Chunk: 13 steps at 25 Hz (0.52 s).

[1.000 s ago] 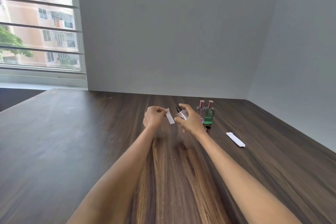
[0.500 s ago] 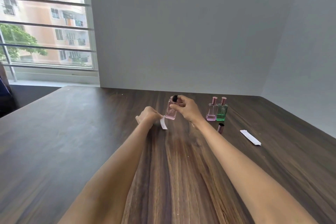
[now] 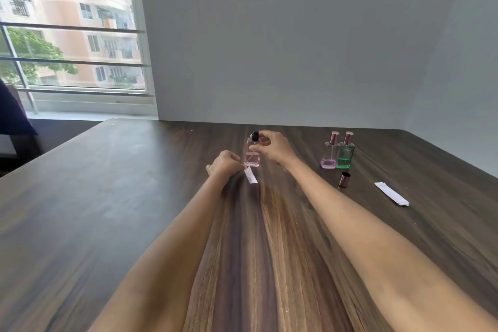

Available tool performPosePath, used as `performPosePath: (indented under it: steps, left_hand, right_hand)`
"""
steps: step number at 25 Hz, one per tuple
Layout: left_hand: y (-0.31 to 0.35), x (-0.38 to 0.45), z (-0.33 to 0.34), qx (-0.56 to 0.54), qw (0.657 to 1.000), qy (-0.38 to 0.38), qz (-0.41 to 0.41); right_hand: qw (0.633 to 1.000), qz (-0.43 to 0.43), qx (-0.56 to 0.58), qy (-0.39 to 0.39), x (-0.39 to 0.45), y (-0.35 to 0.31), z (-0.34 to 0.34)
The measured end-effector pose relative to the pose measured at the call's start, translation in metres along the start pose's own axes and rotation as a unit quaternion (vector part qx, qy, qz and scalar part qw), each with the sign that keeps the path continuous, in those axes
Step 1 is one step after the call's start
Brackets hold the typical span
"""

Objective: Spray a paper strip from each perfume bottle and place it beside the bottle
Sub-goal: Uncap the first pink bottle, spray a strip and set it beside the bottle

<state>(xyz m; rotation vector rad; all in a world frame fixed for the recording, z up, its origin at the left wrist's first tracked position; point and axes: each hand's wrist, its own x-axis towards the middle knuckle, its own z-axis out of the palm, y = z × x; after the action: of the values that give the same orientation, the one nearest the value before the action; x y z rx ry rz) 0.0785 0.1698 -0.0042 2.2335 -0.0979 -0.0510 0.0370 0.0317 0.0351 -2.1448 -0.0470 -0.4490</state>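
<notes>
My right hand [image 3: 272,147] grips an uncapped pink perfume bottle [image 3: 252,157] near its black spray nozzle, upright, at or just above the wooden table [image 3: 134,197]. My left hand [image 3: 225,164] pinches a white paper strip [image 3: 250,176] that hangs down just in front of the bottle's base. To the right stand a capped pale purple bottle [image 3: 330,152] and a capped green bottle [image 3: 345,152], side by side. A loose rose-coloured cap [image 3: 344,180] stands in front of them. A stack of white paper strips [image 3: 392,193] lies further right.
The dark wooden table runs to grey walls at the back and right. A barred window [image 3: 70,35] is at the left, with a dark object [image 3: 13,113] beside the table's far left edge.
The bottle has come down from mid-air toward the table and turned upright. The left hand lowered the strip so it now points down by the bottle's base. The view has shifted left.
</notes>
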Motion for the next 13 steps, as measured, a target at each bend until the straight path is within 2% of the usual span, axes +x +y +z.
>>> performPosePath:
  steps: [3, 7, 13]
  left_hand:
    - [-0.007, 0.006, -0.005, -0.046, 0.999, 0.006, 0.002]
    - [-0.003, -0.001, -0.010, -0.017, 0.999, 0.045, 0.006]
    - [0.003, -0.011, -0.004, 0.051, 0.997, 0.056, 0.031]
  right_hand:
    - [0.999, -0.004, -0.020, -0.040, 0.004, -0.002, 0.000]
    - [0.996, -0.002, -0.044, -0.074, 0.010, 0.003, 0.008]
    - [0.997, 0.019, -0.031, -0.068, 0.006, 0.001, 0.008]
